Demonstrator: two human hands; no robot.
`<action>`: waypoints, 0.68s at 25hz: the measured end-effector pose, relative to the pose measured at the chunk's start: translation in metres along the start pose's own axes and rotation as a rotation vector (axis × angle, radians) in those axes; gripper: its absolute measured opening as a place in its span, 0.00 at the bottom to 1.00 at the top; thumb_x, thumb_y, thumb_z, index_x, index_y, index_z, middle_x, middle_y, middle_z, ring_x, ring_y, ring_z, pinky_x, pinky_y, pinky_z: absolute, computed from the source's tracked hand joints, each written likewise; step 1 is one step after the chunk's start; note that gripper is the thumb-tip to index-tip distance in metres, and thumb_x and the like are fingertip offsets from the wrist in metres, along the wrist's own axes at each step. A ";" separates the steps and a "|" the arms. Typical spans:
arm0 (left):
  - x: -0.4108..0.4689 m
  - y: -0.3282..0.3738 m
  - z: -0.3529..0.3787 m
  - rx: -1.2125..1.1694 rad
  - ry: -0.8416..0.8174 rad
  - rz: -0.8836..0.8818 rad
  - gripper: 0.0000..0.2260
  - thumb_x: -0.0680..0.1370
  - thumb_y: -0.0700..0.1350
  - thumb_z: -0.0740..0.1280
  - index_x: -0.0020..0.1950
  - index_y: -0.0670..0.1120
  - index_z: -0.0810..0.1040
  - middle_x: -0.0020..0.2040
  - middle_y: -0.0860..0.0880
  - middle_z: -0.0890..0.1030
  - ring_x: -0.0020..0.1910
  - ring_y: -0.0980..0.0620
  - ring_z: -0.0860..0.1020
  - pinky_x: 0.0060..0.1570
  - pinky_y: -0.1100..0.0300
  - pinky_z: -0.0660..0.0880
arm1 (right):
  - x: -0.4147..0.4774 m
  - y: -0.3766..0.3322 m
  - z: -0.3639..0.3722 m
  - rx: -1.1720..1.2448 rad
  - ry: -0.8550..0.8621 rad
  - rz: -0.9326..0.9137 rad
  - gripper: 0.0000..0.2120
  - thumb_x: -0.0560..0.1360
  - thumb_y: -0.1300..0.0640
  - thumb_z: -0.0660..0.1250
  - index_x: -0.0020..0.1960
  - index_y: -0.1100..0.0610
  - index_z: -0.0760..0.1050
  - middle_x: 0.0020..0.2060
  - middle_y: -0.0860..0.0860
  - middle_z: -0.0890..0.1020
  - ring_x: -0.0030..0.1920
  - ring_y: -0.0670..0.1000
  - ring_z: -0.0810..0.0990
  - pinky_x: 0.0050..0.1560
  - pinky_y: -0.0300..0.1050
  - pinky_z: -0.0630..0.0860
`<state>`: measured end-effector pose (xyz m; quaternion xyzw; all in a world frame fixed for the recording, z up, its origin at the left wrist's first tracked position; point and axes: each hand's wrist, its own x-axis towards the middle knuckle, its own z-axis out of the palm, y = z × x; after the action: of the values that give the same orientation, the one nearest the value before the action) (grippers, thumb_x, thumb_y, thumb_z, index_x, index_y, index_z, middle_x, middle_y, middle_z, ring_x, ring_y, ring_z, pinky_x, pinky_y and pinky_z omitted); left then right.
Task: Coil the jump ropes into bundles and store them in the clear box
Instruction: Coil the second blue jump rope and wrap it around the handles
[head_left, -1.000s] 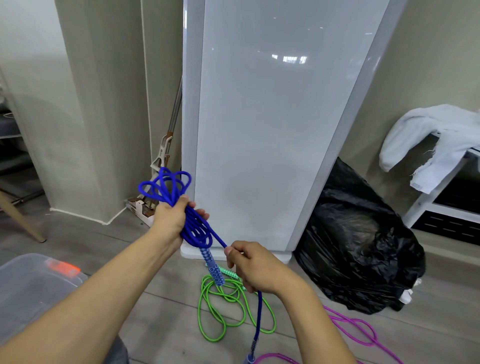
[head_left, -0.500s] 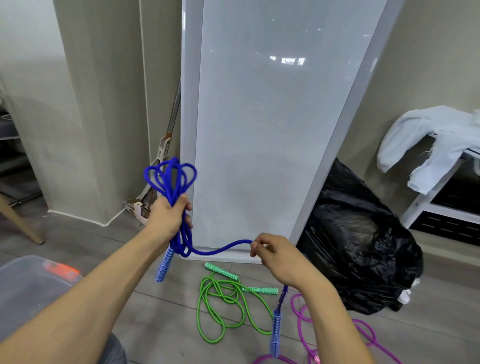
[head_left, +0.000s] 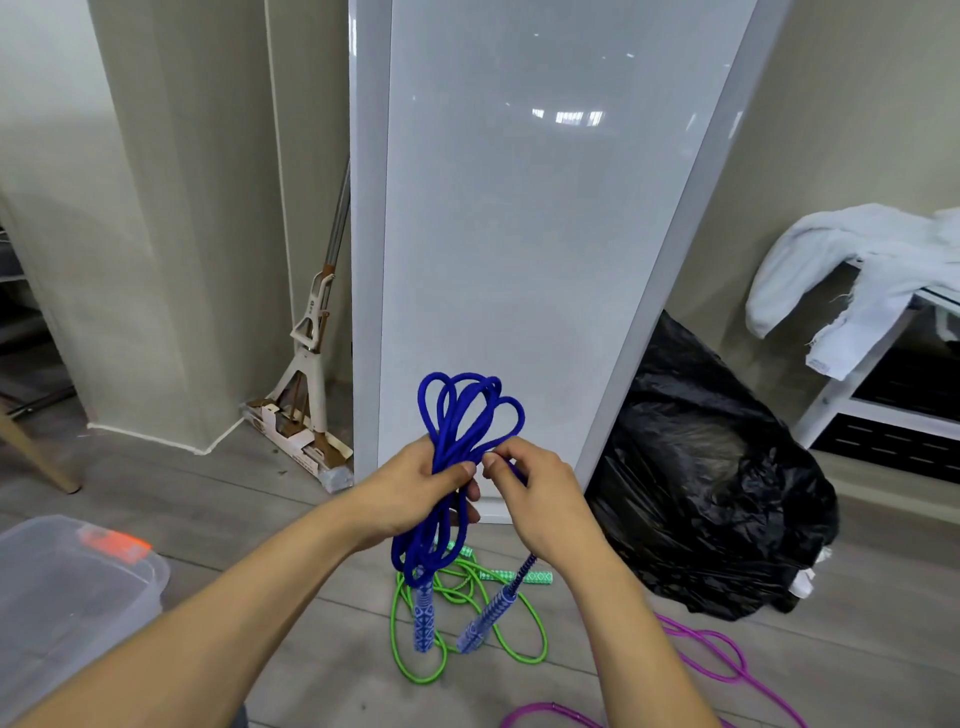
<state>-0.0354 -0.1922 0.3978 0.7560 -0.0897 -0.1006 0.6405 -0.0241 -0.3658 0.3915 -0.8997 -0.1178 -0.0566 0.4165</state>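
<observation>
In front of the tall glossy white panel (head_left: 519, 234), the left hand (head_left: 415, 493) is clenched around the middle of a coiled blue woven jump rope (head_left: 467, 410). Its loops fan out above the fist, and both patterned blue handles (head_left: 423, 618) dangle below. The right hand (head_left: 540, 499) pinches one strand of that rope just beside the left thumb. A bright green rope (head_left: 415, 678) lies on the floor at the panel's foot, and a purple rope (head_left: 717, 654) lies to its right. The clear plastic box (head_left: 78, 587) sits well off to the panel's left.

No legible txt, maybe too blurry.
</observation>
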 end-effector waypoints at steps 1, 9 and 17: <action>0.000 -0.001 0.000 0.026 -0.005 -0.002 0.06 0.84 0.42 0.61 0.59 0.42 0.72 0.44 0.44 0.82 0.41 0.43 0.84 0.48 0.49 0.83 | 0.000 0.000 0.000 -0.011 -0.002 0.009 0.09 0.81 0.48 0.63 0.46 0.50 0.78 0.34 0.45 0.79 0.34 0.41 0.75 0.34 0.35 0.67; 0.005 -0.014 -0.024 0.655 -0.122 -0.229 0.10 0.81 0.45 0.66 0.58 0.43 0.71 0.41 0.46 0.79 0.35 0.50 0.80 0.39 0.56 0.80 | -0.005 -0.001 -0.002 -0.215 -0.246 -0.002 0.05 0.79 0.49 0.66 0.49 0.49 0.78 0.38 0.45 0.80 0.36 0.43 0.76 0.38 0.38 0.71; 0.005 -0.016 -0.004 1.359 -0.279 -0.144 0.14 0.79 0.47 0.66 0.65 0.48 0.74 0.57 0.45 0.80 0.55 0.45 0.79 0.53 0.53 0.77 | -0.011 -0.026 -0.025 -0.176 -0.224 -0.148 0.02 0.76 0.51 0.71 0.47 0.48 0.83 0.40 0.44 0.82 0.42 0.45 0.79 0.46 0.43 0.78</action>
<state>-0.0297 -0.1872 0.3820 0.9733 -0.1639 -0.1607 -0.0001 -0.0413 -0.3704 0.4252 -0.9222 -0.2241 0.0032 0.3152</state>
